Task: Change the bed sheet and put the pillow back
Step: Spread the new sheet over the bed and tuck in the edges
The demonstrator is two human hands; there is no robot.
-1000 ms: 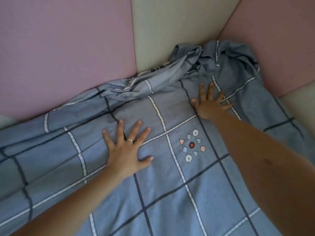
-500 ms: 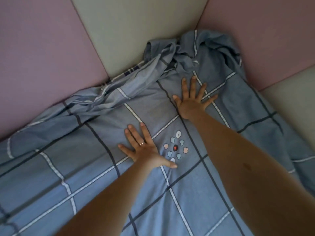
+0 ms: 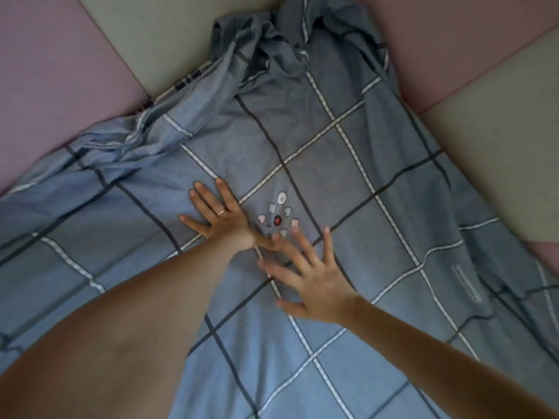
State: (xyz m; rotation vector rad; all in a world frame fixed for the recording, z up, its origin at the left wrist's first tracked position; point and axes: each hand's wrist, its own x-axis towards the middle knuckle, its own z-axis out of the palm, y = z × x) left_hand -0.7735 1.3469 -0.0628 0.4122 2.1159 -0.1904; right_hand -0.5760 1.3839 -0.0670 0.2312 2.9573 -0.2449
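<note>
Head camera, looking down, and both hands are out on the blue checked sheet [image 3: 332,164]. The left hand [image 3: 219,217] lies palm down with its fingers spread and straight. It pins the cloth and grips nothing. The right hand [image 3: 314,276] sits just nearer the person and beside the left wrist, also splayed wide with nothing in its hold. It is a little blurred, so I can't tell if it presses or skims.

Flat palms like these look like smoothing work, pushing creases outward rather than tugging an edge. Between the two hands' fingertips is a small printed motif [image 3: 278,219].

Beyond both hands, up in the corner, the sheet is bunched in a heap [image 3: 272,46] against the padded wall panels [image 3: 60,71]. A rumpled ridge [image 3: 136,140] trails off beyond and to the left of the left hand. That corner looks unfitted, so I'd call the job midway: cloth laid over the bed, far edge not yet sorted. No pillow shows anywhere around the hands.
</note>
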